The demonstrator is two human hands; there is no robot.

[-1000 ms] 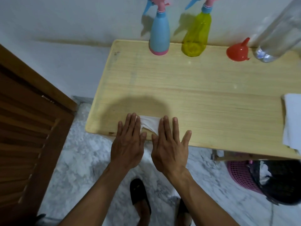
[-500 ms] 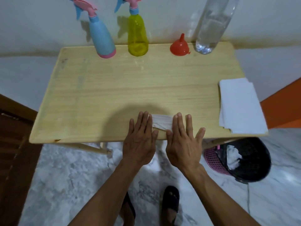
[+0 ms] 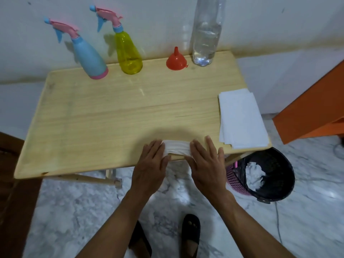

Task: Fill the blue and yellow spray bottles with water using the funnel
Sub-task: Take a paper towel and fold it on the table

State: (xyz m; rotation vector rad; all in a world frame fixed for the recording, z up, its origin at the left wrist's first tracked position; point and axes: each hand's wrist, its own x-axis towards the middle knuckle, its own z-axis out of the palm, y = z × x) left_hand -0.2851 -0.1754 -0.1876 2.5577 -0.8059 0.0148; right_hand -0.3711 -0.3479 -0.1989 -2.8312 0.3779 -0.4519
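I see blue spray bottle [image 3: 89, 58], pink base and trigger, beside clear yellow spray bottle [image 3: 128, 53] at table [image 3: 111, 116] back edge | red funnel [image 3: 176, 60] upside down, water bottle [image 3: 205, 32] beside it | left hand [image 3: 150, 168], right hand [image 3: 206, 164] flat, fingers straight, pressing white tissue [image 3: 176, 148] at front edge
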